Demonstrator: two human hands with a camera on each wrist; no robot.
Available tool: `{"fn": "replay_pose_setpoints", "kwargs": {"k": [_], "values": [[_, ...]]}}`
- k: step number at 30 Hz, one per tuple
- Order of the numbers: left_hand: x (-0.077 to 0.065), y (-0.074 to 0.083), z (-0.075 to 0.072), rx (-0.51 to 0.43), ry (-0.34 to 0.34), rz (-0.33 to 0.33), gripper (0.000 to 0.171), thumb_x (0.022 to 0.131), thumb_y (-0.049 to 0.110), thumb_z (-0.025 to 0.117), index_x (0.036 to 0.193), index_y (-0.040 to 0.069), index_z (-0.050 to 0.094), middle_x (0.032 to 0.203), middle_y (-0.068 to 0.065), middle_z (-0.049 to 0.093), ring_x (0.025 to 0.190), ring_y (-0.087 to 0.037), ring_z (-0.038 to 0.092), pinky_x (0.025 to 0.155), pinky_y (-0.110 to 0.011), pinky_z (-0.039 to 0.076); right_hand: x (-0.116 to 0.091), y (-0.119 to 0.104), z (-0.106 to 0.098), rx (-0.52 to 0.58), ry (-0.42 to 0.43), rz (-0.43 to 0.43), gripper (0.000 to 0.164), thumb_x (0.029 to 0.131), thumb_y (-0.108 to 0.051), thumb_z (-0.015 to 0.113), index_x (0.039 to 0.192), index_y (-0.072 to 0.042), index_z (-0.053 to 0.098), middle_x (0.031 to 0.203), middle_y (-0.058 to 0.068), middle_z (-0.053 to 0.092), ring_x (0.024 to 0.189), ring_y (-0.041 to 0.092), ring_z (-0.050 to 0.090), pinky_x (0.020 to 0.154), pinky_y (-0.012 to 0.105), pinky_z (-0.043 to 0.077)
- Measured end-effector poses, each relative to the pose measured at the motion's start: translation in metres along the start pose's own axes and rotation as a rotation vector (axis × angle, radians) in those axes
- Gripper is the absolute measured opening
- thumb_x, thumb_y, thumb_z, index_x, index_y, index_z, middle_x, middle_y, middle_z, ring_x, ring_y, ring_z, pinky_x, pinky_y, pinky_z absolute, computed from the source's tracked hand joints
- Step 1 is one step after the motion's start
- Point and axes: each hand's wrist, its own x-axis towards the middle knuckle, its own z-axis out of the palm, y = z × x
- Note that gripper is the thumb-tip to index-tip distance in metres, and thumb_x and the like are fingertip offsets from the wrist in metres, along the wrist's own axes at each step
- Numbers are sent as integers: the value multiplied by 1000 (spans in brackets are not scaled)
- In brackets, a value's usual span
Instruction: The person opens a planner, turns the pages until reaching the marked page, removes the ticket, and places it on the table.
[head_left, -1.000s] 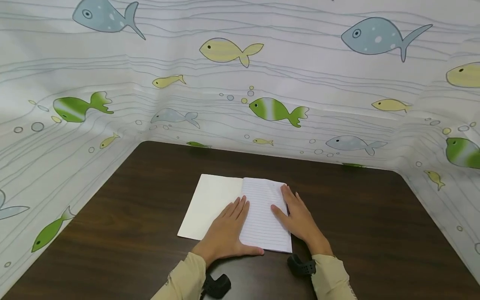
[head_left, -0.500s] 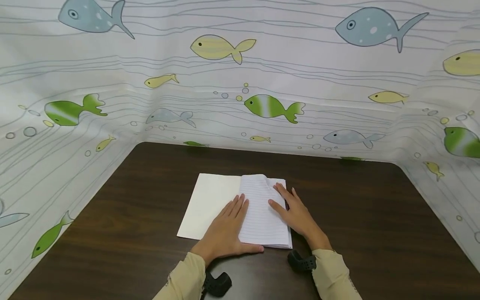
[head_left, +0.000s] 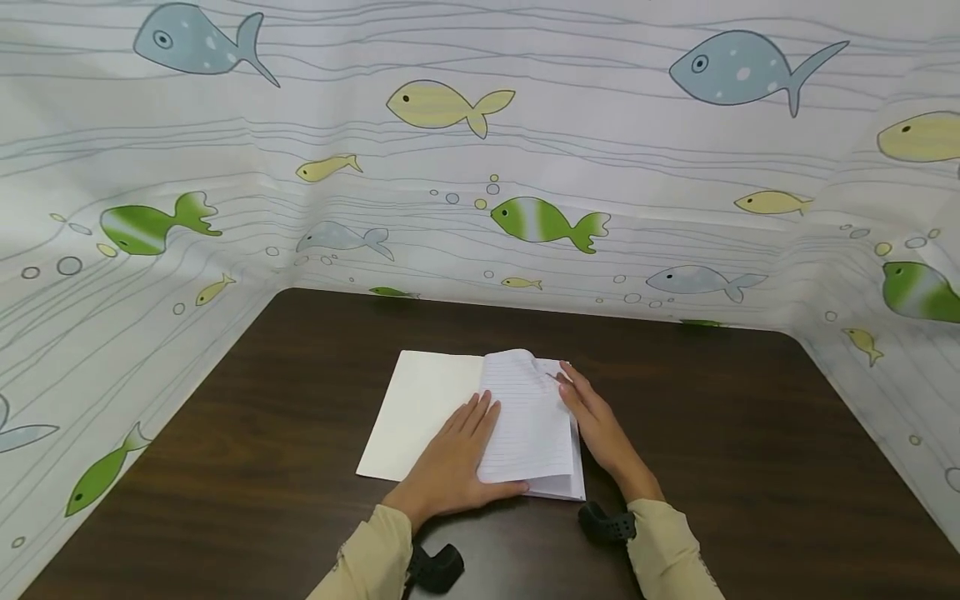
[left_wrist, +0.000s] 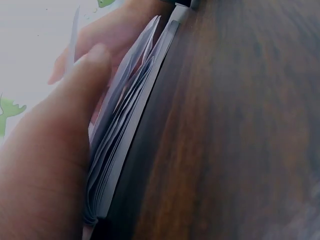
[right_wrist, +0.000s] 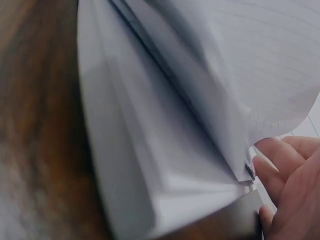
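An open lined notebook (head_left: pixel 525 425) lies on the dark wooden table. Its left side is a blank cream page (head_left: pixel 420 400); on the right, several leaves bow up from the stack, and their edges fan apart in the left wrist view. Across the lower middle, my left hand (head_left: pixel 450 462) rests flat, fingers straight and thumb spread along the bottom edge. My right hand (head_left: pixel 603 425) is at the notebook's upper right edge, its fingertips pinching a lifted page (right_wrist: pixel 270 65). A small dark pointed mark (right_wrist: pixel 250 172) shows by the page corner; its kind is unclear.
A white sheet printed with fish (head_left: pixel 547 221) walls the table (head_left: pixel 735 450) at the back and both sides. Black wrist devices (head_left: pixel 435 569) sit below both hands, against cream sleeves (head_left: pixel 367 558).
The right-hand leaves have risen and curled leftward, opening a gap at the lower right corner. My right thumb has drawn back toward the page edge. My left hand has stayed in place.
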Motion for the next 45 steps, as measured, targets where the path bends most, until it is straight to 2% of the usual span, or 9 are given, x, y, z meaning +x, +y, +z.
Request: {"fn": "replay_pose_setpoints", "kwargs": {"k": [9,14,21,24,27,33,39,42,45], "values": [[0,-4,1,-172,135,69,84,94,41,71,158,-1,35,165,-16,35,155,-31,27,126,-49,20,4,0,1,-21,52,24,61,115,-38,27,168,-14,7,162,14,40,157,33,17,126,58,8],[-7,-1,5,-241,312,154,79,87,14,74,156,-1,38,158,-15,46,147,-30,41,123,-53,27,2,4,5,-145,104,-20,65,112,-15,43,166,-6,10,160,17,42,153,36,28,123,58,21],[-5,11,6,-18,656,243,81,75,-17,56,153,-6,40,151,-19,51,138,-33,50,117,-58,32,2,3,8,-287,65,-51,80,101,-17,67,164,0,19,159,19,43,152,38,31,121,60,25],[-2,14,2,89,828,195,86,67,-23,54,150,-7,44,149,-24,50,136,-37,51,112,-62,32,2,2,6,-297,67,-22,81,101,-17,68,165,-3,21,159,17,43,152,38,30,122,60,24],[-1,15,-2,185,904,116,90,62,-27,56,148,1,52,153,-27,45,139,-37,47,110,-67,30,3,2,4,-297,66,9,81,100,-17,68,165,-6,21,159,15,44,153,36,29,122,58,24],[-1,12,-3,342,743,36,76,69,-26,67,136,9,67,159,-23,42,148,-34,42,116,-67,27,2,2,3,-289,67,16,79,101,-17,68,165,-6,23,159,14,45,153,35,29,123,58,23],[-2,11,5,224,413,79,42,93,-1,68,135,-1,65,150,-20,55,141,-31,51,119,-48,36,2,3,2,-301,80,12,75,101,-15,68,164,-6,28,159,14,44,152,36,31,122,58,24],[-4,11,7,153,169,92,58,107,38,55,151,1,50,159,-15,45,150,-26,40,121,-44,33,2,4,2,-313,90,3,71,101,-13,67,162,-6,32,159,15,45,151,37,33,122,58,25],[-5,12,7,135,37,84,88,101,70,44,159,4,38,166,-11,34,156,-22,26,124,-41,27,2,5,2,-313,97,-9,68,101,-13,66,161,-5,34,158,15,46,150,37,35,122,58,26]]}}
